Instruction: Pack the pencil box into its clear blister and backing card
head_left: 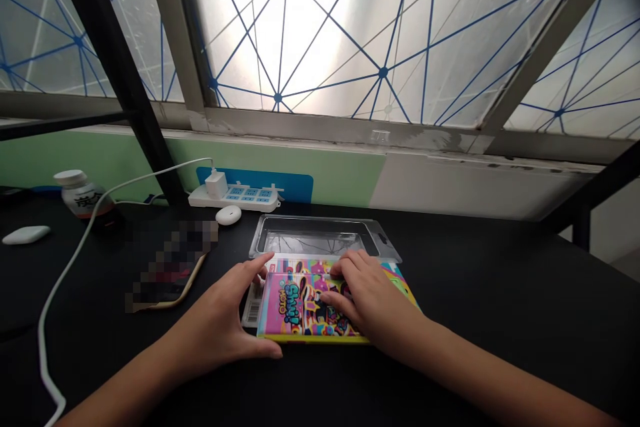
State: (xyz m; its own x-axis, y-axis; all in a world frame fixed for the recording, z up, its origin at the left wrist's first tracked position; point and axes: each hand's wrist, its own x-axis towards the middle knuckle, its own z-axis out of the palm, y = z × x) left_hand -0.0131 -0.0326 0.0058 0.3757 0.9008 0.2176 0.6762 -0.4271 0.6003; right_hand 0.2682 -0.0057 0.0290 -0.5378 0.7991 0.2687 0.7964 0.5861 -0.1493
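Your colourful yellow-edged book lies flat on the desk, overlapping a bright printed piece just before the clear plastic tray. Your left hand spreads its fingers loosely around the left end; your right hand rests bent fingers on the cover, and whether they pinch anything you cannot tell. Pressing forward could skid the glossy layers apart and shove the tray.
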